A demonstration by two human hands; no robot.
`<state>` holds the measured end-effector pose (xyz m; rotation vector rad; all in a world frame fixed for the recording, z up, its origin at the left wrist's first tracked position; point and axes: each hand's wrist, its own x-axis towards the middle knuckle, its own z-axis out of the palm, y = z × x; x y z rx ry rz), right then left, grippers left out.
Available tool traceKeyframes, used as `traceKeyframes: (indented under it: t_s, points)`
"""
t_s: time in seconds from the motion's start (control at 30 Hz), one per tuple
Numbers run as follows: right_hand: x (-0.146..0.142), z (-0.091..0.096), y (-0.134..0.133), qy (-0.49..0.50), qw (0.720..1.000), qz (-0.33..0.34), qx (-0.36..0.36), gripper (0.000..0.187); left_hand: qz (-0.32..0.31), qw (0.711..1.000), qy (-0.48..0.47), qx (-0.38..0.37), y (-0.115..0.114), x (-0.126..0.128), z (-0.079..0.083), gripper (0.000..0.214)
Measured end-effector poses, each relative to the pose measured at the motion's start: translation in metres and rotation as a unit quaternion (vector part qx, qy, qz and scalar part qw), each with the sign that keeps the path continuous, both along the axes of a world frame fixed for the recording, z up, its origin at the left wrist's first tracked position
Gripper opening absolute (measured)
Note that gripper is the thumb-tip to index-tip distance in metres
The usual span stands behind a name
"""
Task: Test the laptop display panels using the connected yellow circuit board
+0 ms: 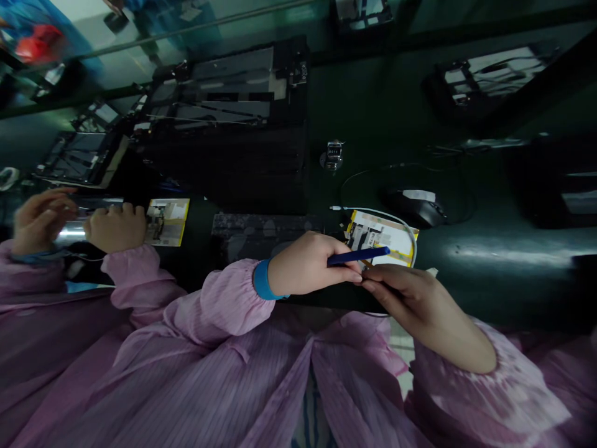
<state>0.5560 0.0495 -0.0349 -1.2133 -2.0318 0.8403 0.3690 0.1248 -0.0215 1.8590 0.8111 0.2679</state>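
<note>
Here my left hand [308, 264] pinches a blue tool [359, 255]; it lies just above my right hand [410, 298], whose grip I cannot tell.

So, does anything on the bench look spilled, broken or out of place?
Nothing stands out. The left hand holds a blue tool beside the right hand, near a yellow-edged part. A white cable loops loosely around that part, but no spill or damage shows.

The left hand [308, 264], with a blue band at the wrist, gripped a blue stick [358, 255] between thumb and fingers. The right hand [410, 298] touched it fingertip to fingertip. Just behind both lay a yellow-edged card [380, 233] and a white cable [396, 219]. A co-worker's hand [116, 227] rested at far left.
</note>
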Motion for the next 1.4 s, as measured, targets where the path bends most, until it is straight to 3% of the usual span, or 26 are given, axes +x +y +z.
traceKeyframes:
  t_s: [0.37,0.57,0.93,1.4]
  points:
    - [-0.01,-0.001,-0.002,-0.051,0.997,-0.041,0.046,0.017,0.025,0.999,-0.013,0.03,-0.002,0.0,-0.007,0.003]
    - [-0.011,-0.004,-0.001,-0.033,0.996,-0.038,0.078,0.018,0.011,0.997,-0.059,0.047,-0.003,-0.002,-0.009,0.001]
    - [-0.016,-0.011,0.002,0.015,0.993,-0.041,0.107,0.02,0.011,0.998,-0.062,0.031,-0.004,-0.003,-0.009,0.002]
    - [-0.011,-0.008,0.003,0.077,0.996,-0.005,0.035,0.018,0.014,0.997,-0.06,0.037,-0.006,-0.003,-0.008,0.005]
